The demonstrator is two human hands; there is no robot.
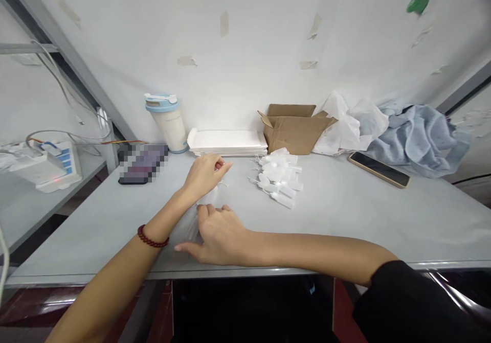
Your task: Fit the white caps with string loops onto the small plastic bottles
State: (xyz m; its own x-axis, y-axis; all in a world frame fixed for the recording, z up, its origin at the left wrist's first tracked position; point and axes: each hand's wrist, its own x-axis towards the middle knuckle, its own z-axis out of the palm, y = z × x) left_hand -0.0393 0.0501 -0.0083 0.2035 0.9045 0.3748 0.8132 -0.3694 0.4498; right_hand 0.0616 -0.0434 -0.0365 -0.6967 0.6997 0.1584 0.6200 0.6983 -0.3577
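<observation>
Plastic (192, 226) prob. being positioned; L hand (207, 174) far, R hand (220, 234) near, apart, can't tell grips; next prob. needs steady hold.

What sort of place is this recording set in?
Probably a workshop or factory workstation, though one view can't confirm it. The signs are a grey table against a white panel, a pile of small plastic pieces, and an open cardboard box.
</observation>
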